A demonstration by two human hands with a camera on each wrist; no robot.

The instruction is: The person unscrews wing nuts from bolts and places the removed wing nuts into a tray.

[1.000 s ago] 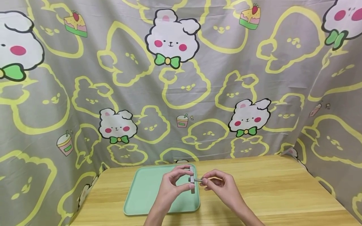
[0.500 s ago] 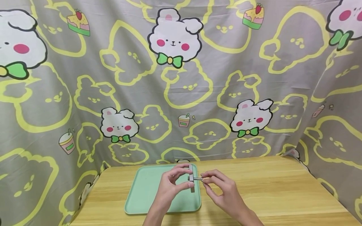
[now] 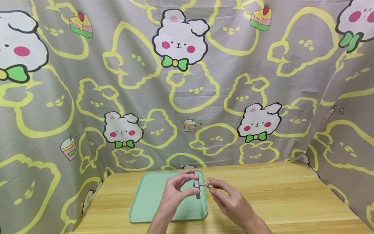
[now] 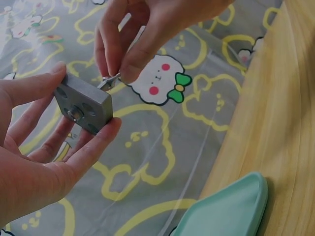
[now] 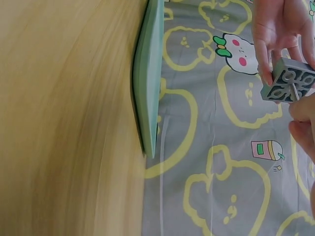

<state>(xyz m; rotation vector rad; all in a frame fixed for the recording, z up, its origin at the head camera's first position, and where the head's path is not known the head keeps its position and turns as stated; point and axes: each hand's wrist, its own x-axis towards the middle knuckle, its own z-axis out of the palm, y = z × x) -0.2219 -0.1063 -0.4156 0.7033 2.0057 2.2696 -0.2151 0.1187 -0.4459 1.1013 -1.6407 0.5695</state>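
Observation:
My left hand (image 3: 173,193) grips a grey square plate (image 3: 197,182) by its edges, thumb below and fingers above, over the right side of the green tray. In the left wrist view the plate (image 4: 84,101) shows round corner holes and a metal stud (image 4: 75,114) at its centre. The right wrist view gives its other face (image 5: 290,78), ribbed with round bosses. A thin metal rod (image 3: 203,185) sticks out from the middle of that face towards the right. My right hand (image 3: 232,201) pinches the rod's outer end between thumb and fingers, which partly hide a small metal fitting there.
The light green tray (image 3: 146,208) lies on the wood-grain table (image 3: 277,195), left of centre. A grey curtain (image 3: 216,97) with yellow outlines and white rabbit faces hangs behind the table and along both sides.
The fingers and thumb of my right hand have parted and come together again at the rod's end, as the hand turns. My left hand and the plate stay almost still.

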